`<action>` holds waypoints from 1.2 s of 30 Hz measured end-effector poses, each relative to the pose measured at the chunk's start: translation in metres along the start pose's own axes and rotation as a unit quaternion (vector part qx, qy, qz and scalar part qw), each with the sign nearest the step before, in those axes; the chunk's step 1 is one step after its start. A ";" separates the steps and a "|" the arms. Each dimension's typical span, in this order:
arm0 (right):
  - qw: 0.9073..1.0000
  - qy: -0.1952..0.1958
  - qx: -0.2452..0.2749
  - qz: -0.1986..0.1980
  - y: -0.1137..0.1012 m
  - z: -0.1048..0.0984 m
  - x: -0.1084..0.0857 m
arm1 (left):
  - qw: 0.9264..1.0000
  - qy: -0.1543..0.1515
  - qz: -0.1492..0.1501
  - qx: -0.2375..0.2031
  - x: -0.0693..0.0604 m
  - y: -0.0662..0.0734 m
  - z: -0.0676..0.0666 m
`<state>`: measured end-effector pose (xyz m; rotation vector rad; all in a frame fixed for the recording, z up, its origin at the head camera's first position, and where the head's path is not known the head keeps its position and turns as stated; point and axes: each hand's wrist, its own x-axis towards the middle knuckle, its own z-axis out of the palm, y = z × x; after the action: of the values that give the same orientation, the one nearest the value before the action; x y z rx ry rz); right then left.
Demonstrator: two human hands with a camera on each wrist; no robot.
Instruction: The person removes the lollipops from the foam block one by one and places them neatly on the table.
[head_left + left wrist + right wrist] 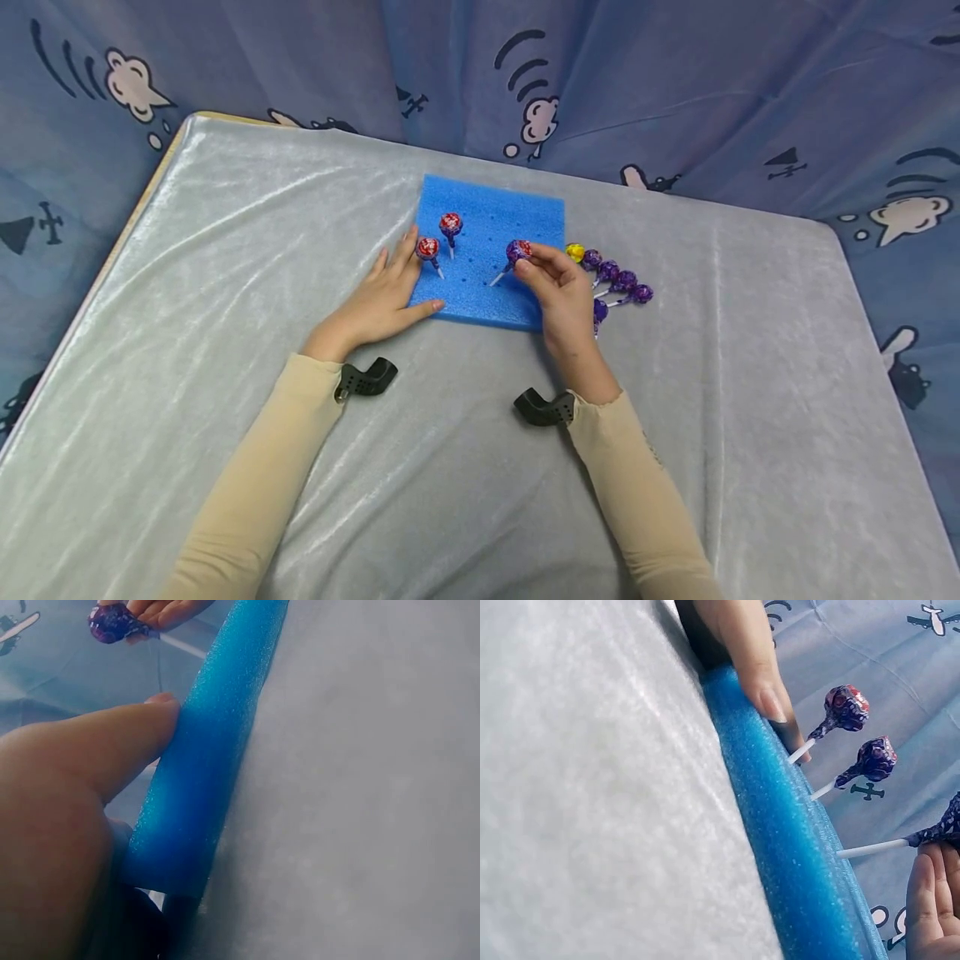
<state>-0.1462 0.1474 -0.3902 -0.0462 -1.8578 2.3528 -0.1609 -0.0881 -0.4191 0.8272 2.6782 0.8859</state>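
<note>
A blue foam block dotted with small holes lies on the cloth-covered table. My left hand rests spread along its left edge, the thumb touching the near corner. Two red-and-purple wrapped lollipops, one farther back and one nearer, stand on their sticks in the foam beside those fingers. Over the right half, my right hand pinches a third lollipop by its wrapped head. Its white stick slants down to the foam; whether the tip sits in a hole I cannot tell.
To the right of the block lie several loose lollipops, a yellow one and purple ones, partly hidden behind my right hand. Grey velvety cloth covers the table. A patterned blue curtain hangs beyond the far edge.
</note>
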 end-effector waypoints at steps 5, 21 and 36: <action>1.000 0.003 0.014 0.016 -0.007 -0.007 -0.004 | 1.000 -0.005 -0.001 0.004 0.001 0.001 0.001; 0.995 -0.042 -0.030 0.085 -0.047 -0.060 0.006 | 1.000 -0.013 -0.011 0.013 0.001 0.000 0.000; 0.969 -0.099 -0.156 0.164 -0.072 -0.113 0.008 | 1.000 -0.017 -0.017 0.012 0.001 0.000 -0.001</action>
<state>-0.1349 0.2740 -0.3462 -0.1705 -2.4762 2.3054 -0.1618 -0.0878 -0.4183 0.7936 2.6699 0.8259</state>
